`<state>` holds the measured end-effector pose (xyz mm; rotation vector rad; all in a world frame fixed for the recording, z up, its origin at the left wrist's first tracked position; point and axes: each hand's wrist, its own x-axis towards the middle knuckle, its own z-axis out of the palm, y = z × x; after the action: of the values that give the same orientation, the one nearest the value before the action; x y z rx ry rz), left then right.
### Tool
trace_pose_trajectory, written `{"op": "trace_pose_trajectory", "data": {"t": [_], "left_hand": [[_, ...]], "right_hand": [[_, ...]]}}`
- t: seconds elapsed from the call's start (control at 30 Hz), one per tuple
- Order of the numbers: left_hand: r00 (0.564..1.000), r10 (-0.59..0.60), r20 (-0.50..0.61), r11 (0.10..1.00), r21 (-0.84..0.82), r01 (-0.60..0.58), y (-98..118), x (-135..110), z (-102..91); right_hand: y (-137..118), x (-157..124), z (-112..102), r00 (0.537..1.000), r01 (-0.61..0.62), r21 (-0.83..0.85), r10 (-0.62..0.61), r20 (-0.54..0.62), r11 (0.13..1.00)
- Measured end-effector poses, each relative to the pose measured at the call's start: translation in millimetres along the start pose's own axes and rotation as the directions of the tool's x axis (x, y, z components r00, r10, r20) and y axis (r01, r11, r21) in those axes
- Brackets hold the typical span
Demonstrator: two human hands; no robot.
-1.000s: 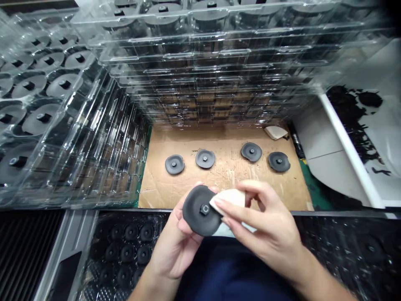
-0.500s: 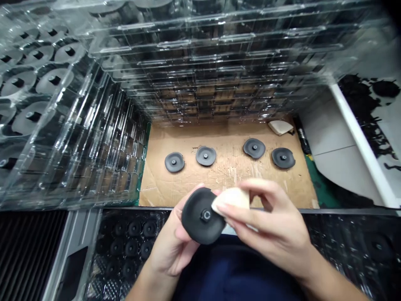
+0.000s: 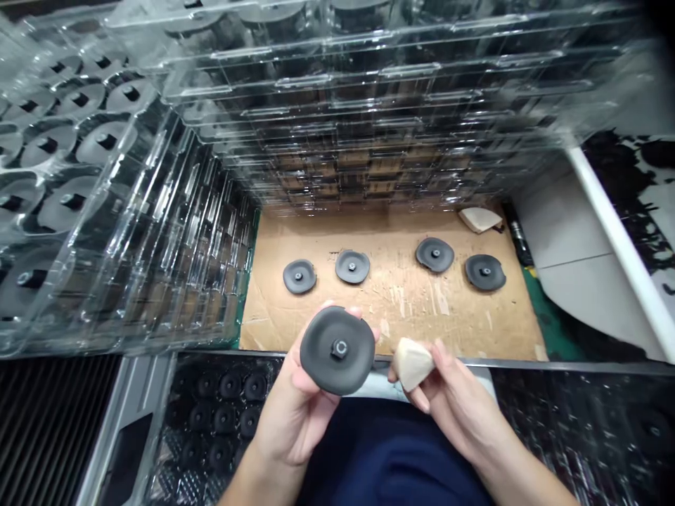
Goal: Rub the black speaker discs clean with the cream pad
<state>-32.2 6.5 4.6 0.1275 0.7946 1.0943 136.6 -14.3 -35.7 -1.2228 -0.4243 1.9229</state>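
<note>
My left hand (image 3: 300, 400) grips a dark grey, rounded disc (image 3: 363, 351) by its edge, its dished face and small central stub turned up. In my right hand (image 3: 453, 400) is a cream wedge sponge (image 3: 413, 364), pinched between thumb and fingers. A small gap separates the sponge from the disc. Beyond my hands, similar discs lie apart on a cardboard sheet (image 3: 285, 327): two on the left, one of them a disc (image 3: 299, 276) near the sheet's side, and two on the right, including a disc (image 3: 485, 272). Another cream wedge (image 3: 479, 219) rests at the back right corner.
Tall stacks of clear plastic trays (image 3: 358, 91) holding dark discs rise behind and on the left. A dark pen-like tool (image 3: 517, 232) lies at the right edge. Another tray of discs (image 3: 221, 414) sits low at left, and a white panel (image 3: 622, 246) stands at right.
My right hand has drawn the sponge off the disc's edge, moving right and down, and turned it. The disc in my left hand has tilted and shifted slightly up and left.
</note>
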Motion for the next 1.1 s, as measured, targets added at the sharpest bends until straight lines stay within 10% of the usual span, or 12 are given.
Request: {"op": "trace_pose_trajectory", "data": {"t": [0.4,0.53,0.63,0.8,0.93,1.1], "left_hand": [[0.999,-0.012,-0.043,0.999,0.034,0.013,-11,-1,-3.6],[0.996,0.02,-0.088,0.999,0.033,-0.017,-15,-1,1.2],[0.992,0.017,-0.123,0.998,0.057,-0.01,-16,-1,3.5],[0.994,0.035,-0.105,0.993,0.12,-0.023,-14,-1,4.8],[0.999,-0.033,-0.038,0.99,0.133,0.038,-15,2,4.3],[0.998,-0.013,-0.055,0.996,0.093,0.018,-16,5,1.5]], "right_hand": [[-19,-2,-4,0.974,0.213,-0.287,-0.226,-0.013,0.934],[-47,-14,24,0.766,0.592,-0.647,-0.585,0.266,0.481],[-55,-16,48,0.582,0.754,-0.63,-0.635,0.507,0.187],[-56,-7,67,0.602,0.766,-0.628,-0.496,0.626,0.136],[-59,-8,65,0.489,0.821,-0.559,-0.652,0.579,0.12],[-69,-14,57,0.682,0.729,-0.618,-0.393,0.617,0.295]]}}
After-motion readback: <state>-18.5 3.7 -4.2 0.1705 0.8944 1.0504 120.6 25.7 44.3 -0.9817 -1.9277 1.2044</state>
